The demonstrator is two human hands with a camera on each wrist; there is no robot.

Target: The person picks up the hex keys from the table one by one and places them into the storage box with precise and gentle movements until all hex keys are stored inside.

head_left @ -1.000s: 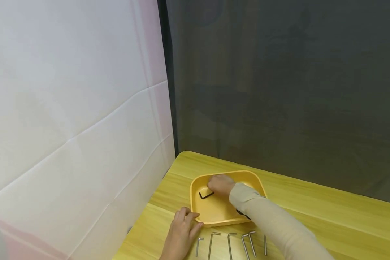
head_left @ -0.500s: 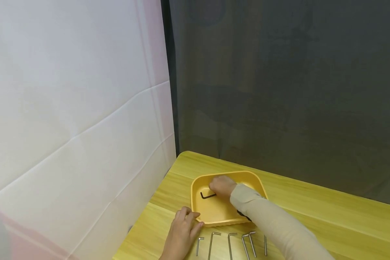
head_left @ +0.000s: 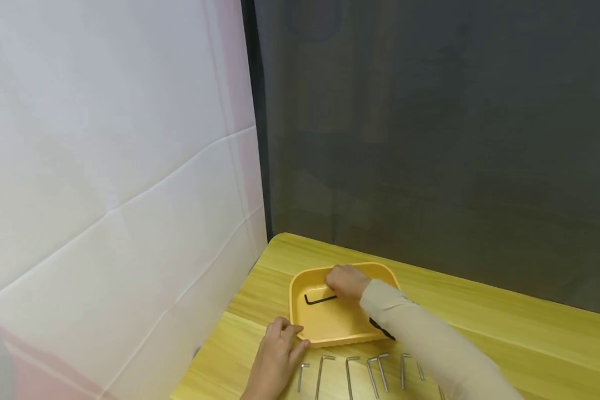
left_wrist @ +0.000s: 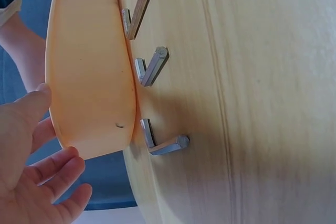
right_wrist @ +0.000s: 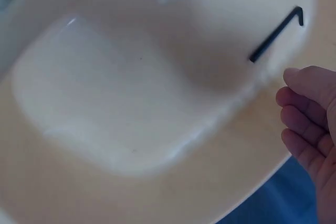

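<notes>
A yellow tray (head_left: 330,323) sits on the wooden table (head_left: 480,319). A black hex key (head_left: 320,300) lies flat in its far-left part. My right hand (head_left: 344,280) hovers over the tray just right of that key. In the right wrist view its fingers (right_wrist: 307,114) are loosely curled, hold nothing, and stay clear of the key (right_wrist: 275,34). My left hand (head_left: 286,338) rests with relaxed fingers against the tray's near-left corner (left_wrist: 89,93). A second black piece (head_left: 380,328) in the tray is mostly hidden by my right sleeve.
Several silver hex keys (head_left: 350,373) lie in a row on the table in front of the tray, also seen beside the tray's wall (left_wrist: 157,66). A white wall stands to the left and a dark curtain behind. The table's left edge is close to my left hand.
My right hand has drawn slightly right and back from the black hex key, so more of the key shows. My left hand stays at the tray's corner.
</notes>
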